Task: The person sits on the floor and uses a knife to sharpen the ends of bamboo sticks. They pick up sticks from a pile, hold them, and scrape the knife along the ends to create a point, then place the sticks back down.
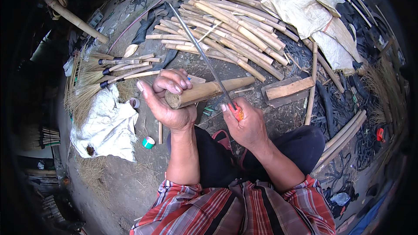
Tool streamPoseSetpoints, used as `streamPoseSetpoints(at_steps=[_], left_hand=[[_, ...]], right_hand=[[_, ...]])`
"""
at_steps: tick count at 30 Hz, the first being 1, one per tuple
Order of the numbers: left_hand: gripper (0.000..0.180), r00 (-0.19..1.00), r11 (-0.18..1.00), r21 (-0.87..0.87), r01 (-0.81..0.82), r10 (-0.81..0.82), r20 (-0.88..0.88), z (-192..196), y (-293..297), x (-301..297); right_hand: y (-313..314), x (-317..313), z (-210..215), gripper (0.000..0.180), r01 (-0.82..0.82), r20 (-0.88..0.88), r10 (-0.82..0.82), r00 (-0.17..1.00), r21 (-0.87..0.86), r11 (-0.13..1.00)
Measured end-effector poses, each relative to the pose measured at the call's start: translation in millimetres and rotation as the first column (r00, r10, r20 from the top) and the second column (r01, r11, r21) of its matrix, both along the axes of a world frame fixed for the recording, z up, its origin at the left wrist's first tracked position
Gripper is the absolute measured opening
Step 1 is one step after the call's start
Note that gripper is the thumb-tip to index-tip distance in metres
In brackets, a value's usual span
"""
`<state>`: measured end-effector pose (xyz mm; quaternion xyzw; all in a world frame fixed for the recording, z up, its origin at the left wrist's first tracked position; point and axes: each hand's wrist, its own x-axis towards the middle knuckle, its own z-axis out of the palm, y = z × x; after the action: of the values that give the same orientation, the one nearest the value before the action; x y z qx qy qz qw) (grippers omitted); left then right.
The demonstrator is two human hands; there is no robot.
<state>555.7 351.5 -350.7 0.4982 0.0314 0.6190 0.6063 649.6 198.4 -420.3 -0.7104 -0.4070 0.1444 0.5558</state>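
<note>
My left hand (169,100) is closed around the near end of a thick, short bamboo piece (200,92), with the fingers curled and the thumb standing apart. The piece points away to the right, and its cut end lies at my palm. In my right hand (249,124) is the red and orange handle (237,112) of a long, thin metal tool (201,52). Its dark, straight length slants up and left, crossing in front of the bamboo piece. Whether it is a blade or a rod, I cannot tell. My right fingers are wrapped around the handle.
Ahead lies a large pile of bamboo poles (235,26), partly under a pale sack (305,13). A wooden block (290,88) sits to the right. At left are several brooms (93,69), a white sack (106,124) and a green tape roll (148,142).
</note>
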Motion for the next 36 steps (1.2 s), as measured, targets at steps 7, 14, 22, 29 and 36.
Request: streamPoseSetpoints(at_steps=[7, 14, 22, 29, 36], left_hand=[[0.065, 0.987, 0.998, 0.056, 0.014, -0.023, 0.159, -14.2, -2.4, 4.6], [0.066, 0.999, 0.977, -0.212, 0.018, -0.008, 0.048, 10.8, -6.8, 8.9], [0.071, 0.985, 0.995, -0.089, -0.044, 0.058, 0.165, 11.3, -20.9, 19.1], [0.075, 0.99, 0.998, -0.018, -0.054, 0.056, 0.131, 0.2, -4.1, -8.7], [0.076, 0.998, 0.981, -0.184, 0.066, -0.062, 0.026, 14.0, -6.0, -8.1]], right_hand=[[-6.1, 5.5, -6.9, 0.029, -0.014, -0.046, 0.008, 0.999, -0.13, 0.991], [0.3, 15.7, 5.1, 0.022, 0.033, -0.056, -0.048, 0.997, -0.24, 0.97], [-11.1, 9.0, 16.3, 0.024, -0.024, 0.018, 0.025, 1.0, -0.052, 0.998], [-12.4, 7.5, 4.9, 0.026, -0.01, -0.08, 0.002, 0.997, -0.1, 0.995], [0.9, 3.6, 8.6, 0.022, -0.02, -0.073, 0.003, 0.997, -0.235, 0.972]])
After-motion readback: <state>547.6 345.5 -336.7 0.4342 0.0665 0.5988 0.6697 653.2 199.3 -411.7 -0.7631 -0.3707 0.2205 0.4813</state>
